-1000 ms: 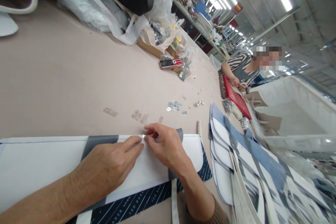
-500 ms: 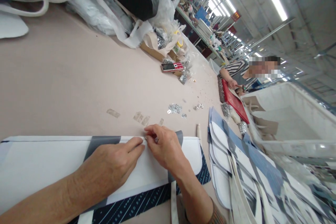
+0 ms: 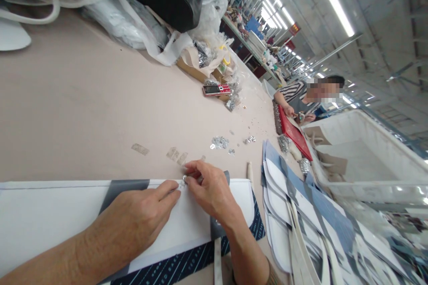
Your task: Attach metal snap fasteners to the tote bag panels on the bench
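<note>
Pinching small metal piece with thumb and forefinger of right hand at upper edge of white panel, left hand resting on panel just beside it, can't tell if its fingers grip anything, loose silvery bits beyond on table

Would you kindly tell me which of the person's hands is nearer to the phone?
The right. In the picture, the right hand is almost straight below the phone; the left hand is lower and well to its left.
</note>
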Demonstrator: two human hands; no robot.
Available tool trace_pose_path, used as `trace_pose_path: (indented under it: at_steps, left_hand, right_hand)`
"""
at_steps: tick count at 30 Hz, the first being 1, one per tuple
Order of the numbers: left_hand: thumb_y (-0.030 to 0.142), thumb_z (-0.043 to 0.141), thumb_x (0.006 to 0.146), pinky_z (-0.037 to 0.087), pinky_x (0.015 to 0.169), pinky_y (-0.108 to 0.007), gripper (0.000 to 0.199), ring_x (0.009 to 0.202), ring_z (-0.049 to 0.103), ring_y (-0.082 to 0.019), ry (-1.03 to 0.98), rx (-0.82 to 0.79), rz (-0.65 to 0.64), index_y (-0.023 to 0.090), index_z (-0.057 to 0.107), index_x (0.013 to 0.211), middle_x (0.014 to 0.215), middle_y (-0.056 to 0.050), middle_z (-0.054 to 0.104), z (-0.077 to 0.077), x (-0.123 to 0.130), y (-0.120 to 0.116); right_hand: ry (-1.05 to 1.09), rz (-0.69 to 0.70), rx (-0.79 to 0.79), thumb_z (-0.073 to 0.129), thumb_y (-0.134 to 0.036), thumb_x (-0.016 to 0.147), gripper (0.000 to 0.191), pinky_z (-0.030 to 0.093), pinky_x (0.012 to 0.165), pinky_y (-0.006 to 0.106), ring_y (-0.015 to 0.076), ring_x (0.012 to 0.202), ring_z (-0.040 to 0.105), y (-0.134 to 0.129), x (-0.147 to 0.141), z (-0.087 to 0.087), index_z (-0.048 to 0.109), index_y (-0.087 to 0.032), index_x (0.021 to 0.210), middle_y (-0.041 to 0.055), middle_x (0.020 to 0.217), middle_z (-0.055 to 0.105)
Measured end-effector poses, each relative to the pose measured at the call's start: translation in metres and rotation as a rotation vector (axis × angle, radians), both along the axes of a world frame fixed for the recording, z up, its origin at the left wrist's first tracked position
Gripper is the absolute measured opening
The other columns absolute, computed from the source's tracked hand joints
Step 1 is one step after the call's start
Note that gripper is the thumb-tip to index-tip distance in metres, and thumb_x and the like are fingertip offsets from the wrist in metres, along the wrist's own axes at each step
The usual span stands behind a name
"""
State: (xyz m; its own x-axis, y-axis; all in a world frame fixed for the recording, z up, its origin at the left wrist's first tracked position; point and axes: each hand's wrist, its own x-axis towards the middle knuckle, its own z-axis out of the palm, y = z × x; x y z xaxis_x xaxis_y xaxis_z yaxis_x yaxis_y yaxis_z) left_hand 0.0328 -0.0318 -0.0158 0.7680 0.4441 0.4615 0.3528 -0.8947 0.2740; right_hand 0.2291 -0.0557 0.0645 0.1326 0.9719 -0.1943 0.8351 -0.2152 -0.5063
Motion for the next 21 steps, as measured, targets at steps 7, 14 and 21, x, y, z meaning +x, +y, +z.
trace_pose_path:
  at_steps: [7,14,21]
  left_hand:
    - [0.004,0.033,0.100,0.060,0.066,-0.030,0.043,0.084,0.075,-0.019,0.019,-0.001,-0.014,0.018,0.071,0.114,0.120,-0.011,0.075,-0.005,0.001,0.001]
    - [0.004,0.030,0.100,0.058,0.057,-0.025,0.044,0.070,0.075,-0.015,-0.038,0.059,-0.035,0.018,0.071,0.107,0.106,-0.008,0.078,0.010,0.001,0.008]
    - [0.002,0.033,0.099,0.061,0.072,-0.024,0.047,0.090,0.076,-0.018,0.077,-0.007,0.000,0.019,0.072,0.119,0.120,-0.009,0.076,0.009,-0.002,0.004]
  right_hand:
    - [-0.095,0.164,0.043,0.062,-0.001,0.089,0.032,0.057,0.092,0.037,0.0234,0.098,0.074,0.006,0.004,-0.006,0.075,-0.019,0.112,0.0074,0.102,0.081]
    - [0.055,-0.038,0.208,0.059,-0.006,0.091,0.031,0.059,0.083,0.032,0.0188,0.083,0.074,-0.002,0.005,-0.013,0.074,-0.016,0.117,0.0073,0.097,0.080]
    - [-0.088,-0.027,-0.021,0.071,-0.014,0.088,0.030,0.056,0.092,0.040,0.0252,0.097,0.074,-0.002,-0.009,0.005,0.076,-0.022,0.117,0.0056,0.098,0.083]
